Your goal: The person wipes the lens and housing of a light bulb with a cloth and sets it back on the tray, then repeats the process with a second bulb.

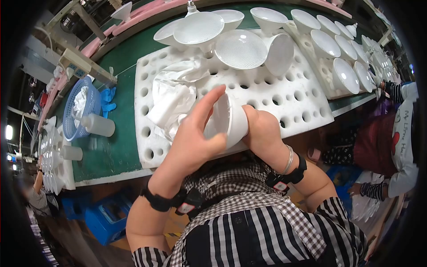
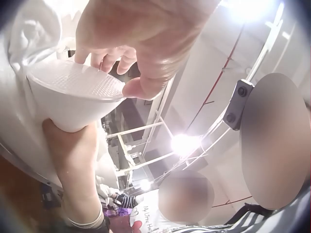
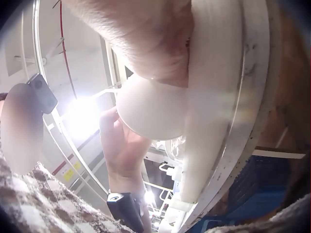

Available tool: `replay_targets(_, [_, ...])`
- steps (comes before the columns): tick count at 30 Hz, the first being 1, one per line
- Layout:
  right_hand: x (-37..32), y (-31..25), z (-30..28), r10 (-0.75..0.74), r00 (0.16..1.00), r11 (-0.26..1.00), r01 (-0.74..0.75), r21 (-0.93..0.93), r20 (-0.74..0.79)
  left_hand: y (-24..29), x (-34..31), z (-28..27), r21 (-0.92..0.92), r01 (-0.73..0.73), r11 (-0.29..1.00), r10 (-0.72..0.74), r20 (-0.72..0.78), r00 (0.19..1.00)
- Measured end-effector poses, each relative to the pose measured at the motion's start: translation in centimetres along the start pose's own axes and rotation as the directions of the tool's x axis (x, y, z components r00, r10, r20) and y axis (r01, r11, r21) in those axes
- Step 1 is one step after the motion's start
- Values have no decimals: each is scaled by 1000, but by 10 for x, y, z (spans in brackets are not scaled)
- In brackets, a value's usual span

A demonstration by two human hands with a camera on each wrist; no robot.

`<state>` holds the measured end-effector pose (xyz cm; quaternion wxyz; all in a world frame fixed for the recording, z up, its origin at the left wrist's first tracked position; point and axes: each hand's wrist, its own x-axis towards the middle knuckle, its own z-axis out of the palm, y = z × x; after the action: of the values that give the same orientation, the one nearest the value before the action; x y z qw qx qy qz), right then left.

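A white cone-shaped lamp piece (image 1: 235, 122) with a textured round face is between the two hands above the near edge of the foam board (image 1: 178, 147). The left hand (image 1: 191, 133) spans its face side, thumb and fingers at the rim; in the left wrist view the thumb of the left hand (image 2: 141, 43) touches the rim of the lamp piece (image 2: 73, 97). From behind, the right hand (image 1: 264, 129) grips the narrow end, its fingertips mostly hidden. The right wrist view shows the right hand (image 3: 150, 43) against the white back (image 3: 150, 109). A crumpled white cloth (image 1: 173, 93) lies beside the left hand.
Several white lamps (image 1: 242, 49) stand at the back of the board, and more fill a second board (image 1: 311, 66) to the right. A blue basket (image 1: 91, 100), a white bottle (image 1: 100, 125) and blue gloves (image 1: 108, 99) are at the left on the green table (image 1: 120, 147). Another person stands at right.
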<state>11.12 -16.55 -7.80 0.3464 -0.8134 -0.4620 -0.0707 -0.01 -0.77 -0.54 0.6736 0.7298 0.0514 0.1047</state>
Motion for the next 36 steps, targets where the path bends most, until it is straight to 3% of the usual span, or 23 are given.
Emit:
replay_targets(2, [1,-3,1,-2,1000,1000,2,-21,1,1,17,-2,-111,98,989,-97,12,995])
replay_targets(5, [0,-4,1,1,1000,1000,-1,-17,-20,2,34,3,-216,124,969,-133,-30,991])
replay_targets(9, [0,-6,0,9,999,1000,-11,-27,-49,-1,21,0,-203,88,975,-89,8,996])
replay_targets(12, [-1,-7,-1,1,998,1000,-2,-18,-58,1,9,0,-50,14,999,-12,45,999])
replay_targets(14, [-1,-5,1,15,999,999,-17,-35,-44,-1,12,2,-65,-3,998,1,-26,1000])
replay_targets(19, [-1,-4,3,7,1000,1000,-8,-24,-24,0,37,4,-206,109,972,-127,-77,989])
replay_targets(22, [-3,-3,3,-2,998,1000,1,-24,-64,0,28,4,-158,78,984,-79,4,997])
replay_targets(24, [0,-5,2,-13,996,1000,11,-20,-85,-3,15,1,-28,-38,999,38,23,999])
replay_targets(29, [-1,-5,2,3,999,999,-5,-48,-38,-4,21,4,-100,-27,995,23,-36,999])
replay_targets(31, [0,-4,4,-3,1000,998,1,-56,-31,-4,36,3,-141,55,989,-63,-53,997])
replay_targets(36, [-3,-6,0,-15,998,1000,16,6,-59,-7,51,0,-152,97,984,-117,-125,985])
